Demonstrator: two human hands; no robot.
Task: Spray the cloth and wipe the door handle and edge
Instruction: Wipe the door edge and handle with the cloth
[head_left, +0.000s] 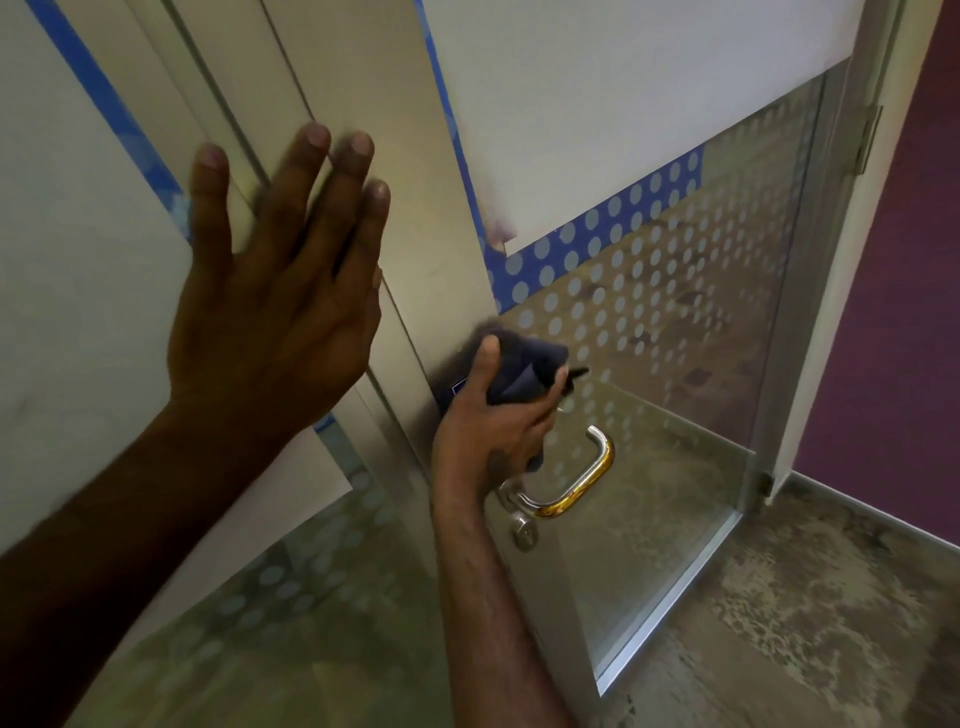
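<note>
Right hand (491, 421) pressed a bunched dark blue-grey cloth (524, 371) on the brushed-metal door stile (441, 218), just above the curved chrome-and-brass lever handle (576, 483).

The handle lay directly below its clamped fingers, long axis roughly level across the door; the left hand (275, 296), fingers spread flat, braced higher, farther away. A small blue label beside the cloth was unreadable.

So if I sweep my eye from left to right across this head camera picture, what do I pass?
Left hand flat on the metal frame → right hand gripping the dark cloth → door handle → door hinge → purple wall.
</note>
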